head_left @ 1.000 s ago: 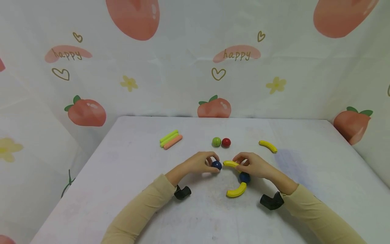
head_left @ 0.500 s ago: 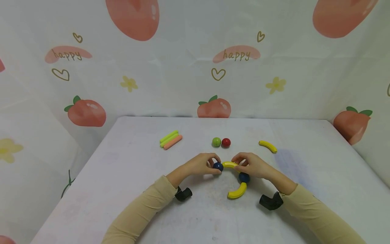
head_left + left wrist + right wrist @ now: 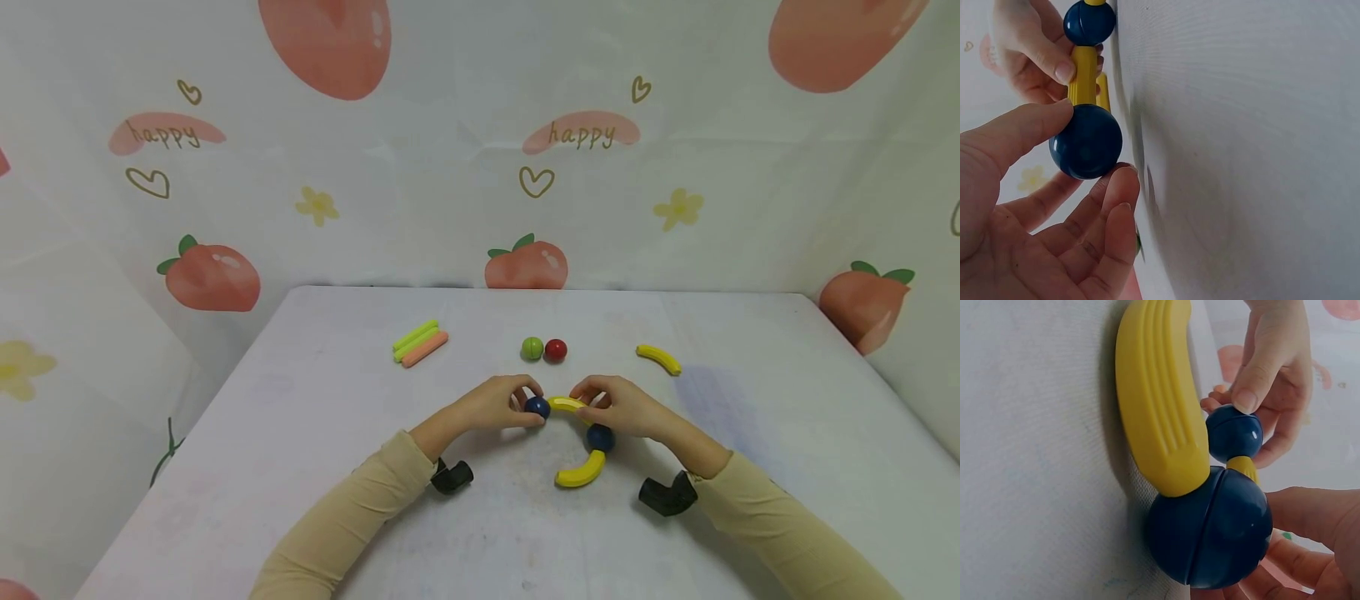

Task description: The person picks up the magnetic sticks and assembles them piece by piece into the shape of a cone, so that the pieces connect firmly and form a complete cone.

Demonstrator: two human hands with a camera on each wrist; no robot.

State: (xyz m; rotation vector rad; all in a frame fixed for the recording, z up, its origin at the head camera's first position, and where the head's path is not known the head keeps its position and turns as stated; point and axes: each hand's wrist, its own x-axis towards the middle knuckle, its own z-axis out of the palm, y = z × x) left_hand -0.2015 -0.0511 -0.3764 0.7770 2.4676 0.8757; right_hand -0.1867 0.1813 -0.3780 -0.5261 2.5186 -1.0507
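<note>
Between thumb and fingertips, my left hand (image 3: 498, 403) pinches a dark blue ball (image 3: 1085, 142), which meets the left end of a curved yellow rod (image 3: 1083, 75). My right hand (image 3: 624, 407) grips that rod around its middle, fingers covering part of it. At the rod's other end sits a second blue ball (image 3: 1209, 527) with a seam around it. From this ball another curved yellow rod (image 3: 1163, 394) bends toward the near side of the table, so the pieces form an arc. Its far end is free in the head view.
Behind the hands lie a green ball (image 3: 532, 348) and a red ball (image 3: 556, 351). A loose yellow curved rod (image 3: 658, 360) is at the back right. Two yellow-green sticks (image 3: 415, 336) and an orange stick (image 3: 425, 349) lie back left on the white table (image 3: 337, 392).
My left hand has brought its blue ball rightward, from a small gap to meeting the yellow rod's end. The right hand has shifted only slightly, and the near curved rod has swung a little.
</note>
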